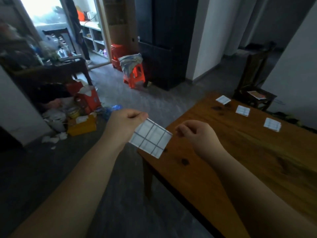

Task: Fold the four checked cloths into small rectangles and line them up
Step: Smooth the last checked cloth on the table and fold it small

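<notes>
So the fourth checked cloth (pixel 151 138) is folded down to a small square-ish rectangle and it's up in the air, hanging over the near corner of the wooden table (pixel 240 152), tilted like a diamond. The left hand (pixel 127 122) has it by the top corner, thumb and fingers curled in a pinch right on the edge. The right hand (pixel 197 133) is just beside the cloth's right corner with its fingers curled in. It's blurry there, so honestly I can't tell if it's actually got hold of the corner or is just off it. The other three are already folded and lying flat on the table in a diagonal row, spaced apart: the nearest cloth (pixel 272 124), the middle cloth (pixel 242 110) and the far cloth (pixel 223 99) close to the table's far end. Past that end there's a dark wooden chair (pixel 253 74). Off to the left on the floor is an orange plastic stool (pixel 134 78) with some crumpled fabric dumped on it, and further left a heap of orange boxes (pixel 85 100) and other clutter.
</notes>
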The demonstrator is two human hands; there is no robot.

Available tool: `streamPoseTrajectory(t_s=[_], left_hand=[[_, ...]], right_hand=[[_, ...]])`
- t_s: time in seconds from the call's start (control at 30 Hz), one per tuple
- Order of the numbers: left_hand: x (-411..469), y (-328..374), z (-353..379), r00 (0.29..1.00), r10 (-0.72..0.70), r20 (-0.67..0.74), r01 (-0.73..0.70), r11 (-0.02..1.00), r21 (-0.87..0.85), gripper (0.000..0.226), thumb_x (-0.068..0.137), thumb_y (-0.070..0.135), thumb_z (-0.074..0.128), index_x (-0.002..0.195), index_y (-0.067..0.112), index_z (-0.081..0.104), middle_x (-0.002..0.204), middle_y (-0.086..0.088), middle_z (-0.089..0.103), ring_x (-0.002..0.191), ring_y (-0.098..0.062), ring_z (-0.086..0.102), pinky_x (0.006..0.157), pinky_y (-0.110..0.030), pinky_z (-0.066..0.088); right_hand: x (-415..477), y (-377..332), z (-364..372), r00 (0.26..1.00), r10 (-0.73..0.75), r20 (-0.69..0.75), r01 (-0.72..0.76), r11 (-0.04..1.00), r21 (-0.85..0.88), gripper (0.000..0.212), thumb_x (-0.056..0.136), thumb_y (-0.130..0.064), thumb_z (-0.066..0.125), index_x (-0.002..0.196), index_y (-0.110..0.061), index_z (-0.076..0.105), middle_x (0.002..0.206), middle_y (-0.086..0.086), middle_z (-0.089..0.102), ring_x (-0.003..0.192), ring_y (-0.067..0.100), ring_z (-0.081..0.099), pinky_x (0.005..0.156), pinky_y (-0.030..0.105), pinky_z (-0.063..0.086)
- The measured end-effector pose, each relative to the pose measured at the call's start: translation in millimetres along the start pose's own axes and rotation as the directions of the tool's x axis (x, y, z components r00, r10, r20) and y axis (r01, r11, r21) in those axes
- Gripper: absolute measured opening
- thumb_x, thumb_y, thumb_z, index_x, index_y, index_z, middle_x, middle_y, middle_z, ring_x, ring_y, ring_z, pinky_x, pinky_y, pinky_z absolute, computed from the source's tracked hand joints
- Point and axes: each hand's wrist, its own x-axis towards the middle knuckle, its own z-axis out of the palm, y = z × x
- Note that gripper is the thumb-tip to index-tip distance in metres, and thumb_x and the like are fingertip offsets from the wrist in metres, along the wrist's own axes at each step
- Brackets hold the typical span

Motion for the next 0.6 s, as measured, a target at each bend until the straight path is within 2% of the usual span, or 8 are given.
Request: streamPoseTrajectory(t_s=[0.07,0.13,0.2,0.27,0.37,0.47,0.53,0.6], left_hand=[[15,-27,-40,1.0,-0.003,0.024,0.002,0.999,0.036,0.013,0.09,0.029,0.076,0.093,0.018,0.081,0.08,0.008,0.077,0.079,-0.004,0.07,0.073,-0.025,0.053],[31,-51,-84,0.998,0.014,0.059,-0.019,0.996,0.089,0.014,0.09,0.028,0.076,0.095,0.017,0.081,0.084,0.009,0.076,0.079,0.002,0.069,0.072,-0.019,0.05],[46,-73,-131,0.996,0.021,0.086,-0.034,0.989,0.147,0.009,0.09,0.028,0.076,0.091,0.021,0.08,0.083,0.012,0.075,0.077,0.006,0.067,0.067,-0.013,0.046],[58,-97,-177,0.996,0.011,0.086,-0.026,0.983,0.184,0.004,0.089,0.03,0.076,0.087,0.028,0.079,0.083,0.015,0.074,0.078,0.006,0.066,0.067,-0.012,0.046],[72,-132,-235,0.998,-0.048,0.051,0.036,0.977,0.21,0.006,0.089,0.031,0.075,0.089,0.027,0.08,0.086,0.013,0.075,0.082,0.002,0.067,0.075,-0.021,0.051],[81,-162,-283,0.996,-0.092,0.002,0.089,0.976,0.199,0.008,0.09,0.027,0.076,0.091,0.021,0.08,0.087,0.009,0.075,0.08,0.001,0.066,0.073,-0.018,0.05],[92,-177,-309,0.992,-0.123,-0.028,0.126,0.97,0.209,0.007,0.09,0.029,0.075,0.094,0.023,0.078,0.089,0.011,0.074,0.082,0.002,0.066,0.07,-0.012,0.048],[106,-190,-331,0.977,-0.206,-0.051,0.211,0.962,0.173,0.012,0.091,0.032,0.074,0.101,0.027,0.075,0.096,0.012,0.073,0.087,0.002,0.067,0.069,-0.013,0.05]], right_hand=[[16,-31,45,0.997,-0.066,0.041,0.065,0.998,0.028,0.012,0.1,-0.032,0.057,0.104,-0.033,0.068,0.096,-0.015,0.068,0.081,-0.008,0.062,0.069,0.016,0.05],[33,-64,96,0.984,-0.109,0.14,0.105,0.994,0.036,0.015,0.098,-0.033,0.06,0.111,-0.032,0.067,0.103,-0.016,0.067,0.092,-0.002,0.063,0.079,0.02,0.054],[50,-94,148,0.96,-0.154,0.232,0.158,0.987,0.004,0.016,0.096,-0.035,0.063,0.11,-0.029,0.069,0.102,-0.013,0.069,0.094,0.001,0.064,0.084,0.023,0.054],[66,-120,200,0.937,-0.185,0.296,0.189,0.982,0.017,0.014,0.093,-0.037,0.066,0.103,-0.028,0.07,0.095,-0.012,0.071,0.088,0.0,0.065,0.081,0.021,0.054],[83,-150,268,0.895,-0.24,0.377,0.239,0.97,0.048,0.007,0.092,-0.033,0.069,0.089,-0.027,0.068,0.077,-0.014,0.067,0.073,-0.007,0.061,0.064,0.009,0.044],[99,-172,327,0.851,-0.273,0.45,0.282,0.958,0.047,0.009,0.092,-0.026,0.068,0.083,-0.023,0.068,0.071,-0.01,0.065,0.068,-0.002,0.059,0.06,0.012,0.04],[112,-180,354,0.832,-0.26,0.489,0.25,0.964,0.088,0.012,0.091,-0.024,0.068,0.079,-0.024,0.068,0.07,-0.009,0.066,0.065,-0.001,0.058,0.061,0.016,0.042],[131,-183,375,0.822,-0.233,0.52,0.184,0.972,0.145,0.013,0.091,-0.023,0.069,0.078,-0.023,0.069,0.071,-0.008,0.068,0.065,0.001,0.06,0.063,0.023,0.046]])
